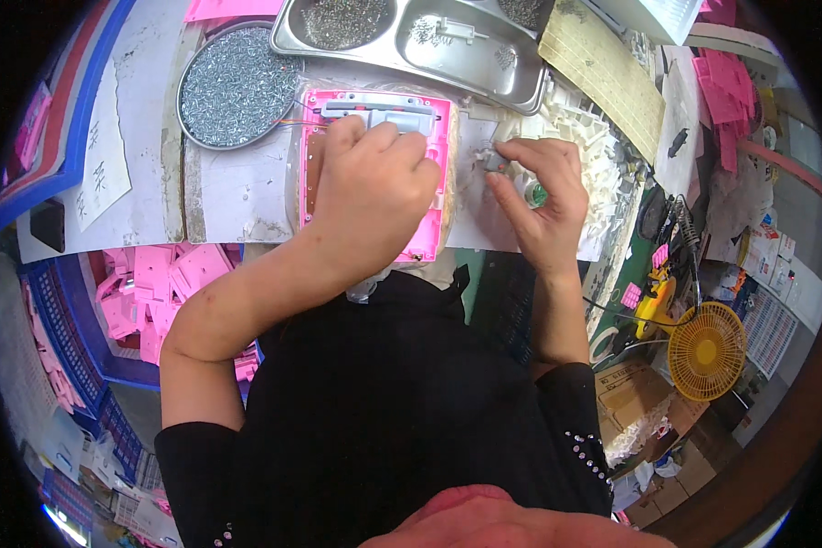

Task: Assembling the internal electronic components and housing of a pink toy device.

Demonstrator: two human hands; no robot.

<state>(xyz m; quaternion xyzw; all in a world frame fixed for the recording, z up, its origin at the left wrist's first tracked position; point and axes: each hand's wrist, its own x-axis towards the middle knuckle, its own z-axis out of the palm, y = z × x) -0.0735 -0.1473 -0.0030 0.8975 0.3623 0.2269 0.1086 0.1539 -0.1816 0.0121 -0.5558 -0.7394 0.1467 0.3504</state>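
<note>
A pink plastic casing (437,219) lies open on the work table in front of me, with a grey plastic part (414,120) across its far end. Inside its left side a brown board (316,169) shows, and thin wires run out to the left. My left hand (374,187) rests over the casing with its fingers curled down; whatever they grip is hidden beneath them. To the right of the casing, my right hand (550,187) pinches a small grey piece (496,163) between thumb and forefinger. Beside that palm sits a small green round item (536,194).
A round tray of screws (237,87) stands at the far left of the casing. Behind is a steel compartment tray (470,68) with small metal parts. White plastic pieces (603,183) are heaped at right. Pink parts (160,288) fill a blue crate below left; a yellow fan (706,351) stands right.
</note>
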